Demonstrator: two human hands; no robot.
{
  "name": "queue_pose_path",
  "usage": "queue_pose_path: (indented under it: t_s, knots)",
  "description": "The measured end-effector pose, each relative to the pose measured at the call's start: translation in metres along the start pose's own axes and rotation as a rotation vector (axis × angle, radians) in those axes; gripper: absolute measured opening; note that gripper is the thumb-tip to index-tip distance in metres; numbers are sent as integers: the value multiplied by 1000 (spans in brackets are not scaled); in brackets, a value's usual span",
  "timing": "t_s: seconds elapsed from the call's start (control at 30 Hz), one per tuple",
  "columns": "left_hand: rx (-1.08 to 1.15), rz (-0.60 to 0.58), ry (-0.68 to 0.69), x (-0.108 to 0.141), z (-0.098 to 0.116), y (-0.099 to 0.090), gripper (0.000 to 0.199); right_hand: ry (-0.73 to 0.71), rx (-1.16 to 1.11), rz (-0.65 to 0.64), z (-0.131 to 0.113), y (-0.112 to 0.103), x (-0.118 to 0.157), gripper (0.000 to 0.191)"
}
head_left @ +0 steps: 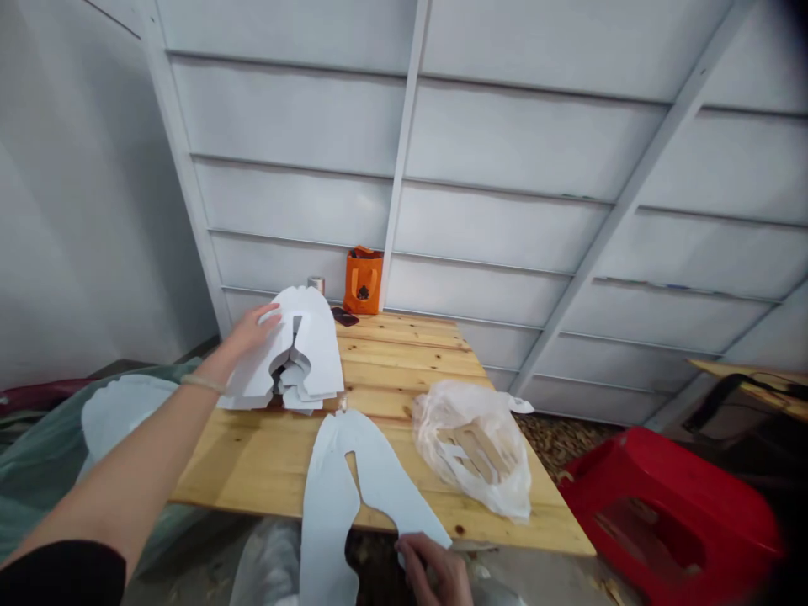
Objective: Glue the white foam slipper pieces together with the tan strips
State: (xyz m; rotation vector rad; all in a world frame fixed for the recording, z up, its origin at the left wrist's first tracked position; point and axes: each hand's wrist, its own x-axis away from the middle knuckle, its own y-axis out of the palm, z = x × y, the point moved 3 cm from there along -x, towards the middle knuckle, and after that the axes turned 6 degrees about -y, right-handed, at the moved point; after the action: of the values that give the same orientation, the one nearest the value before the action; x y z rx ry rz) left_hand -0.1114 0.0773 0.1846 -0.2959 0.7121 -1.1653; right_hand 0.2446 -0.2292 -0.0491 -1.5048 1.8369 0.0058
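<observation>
Cutout (328, 492) cropped below | right hand (440, 572) pinches it | left hand (252, 330) on stack (321, 341), grip unclear

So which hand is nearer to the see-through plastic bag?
The right. The right hand is on the near side of the plastic bag, pinching a white cut-out. The left hand is farther off, left of the bag, on the stack of cut-outs.

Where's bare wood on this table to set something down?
Bare wood shows between the orange bag and plastic bag, and between the white stack and the table's front edge. The far left is crowded: stack, can, orange bag.
</observation>
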Motion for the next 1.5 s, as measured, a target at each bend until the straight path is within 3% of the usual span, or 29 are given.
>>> queue_pose_path:
  t_s: [0.07,0.17,0.3,0.37,0.5,0.63,0.87,1.07,1.3,1.5]
  knots:
    - [-37,35,-9,-10,-11,0,30,-10,-24,-36,-6,0,-3,39]
    - [-66,73,33,10,-25,9,29,-50,7,60,-12,-7,-5,28]
    - [-17,47,198,85,-37,33,34,-22,160,195,-18,-39,-24,26]
    - [17,-27,324,128,-42,48,35,11,253,208,-15,-63,-43,29]
    - [111,-249,368,200,-53,81,29,219,597,8,13,-103,-91,30]
    - [208,-322,383,240,-53,105,32,319,703,-164,47,-111,-129,23]
    - [247,-383,372,264,-51,112,31,531,888,-301,84,-104,-150,16]
    - [271,-446,329,267,-50,112,36,487,871,-335,86,-111,-151,17]
    - [257,-455,349,268,-49,119,33,418,787,-288,85,-116,-146,28]
    - [200,-426,421,269,-51,121,32,406,668,-68,85,-130,-155,38]
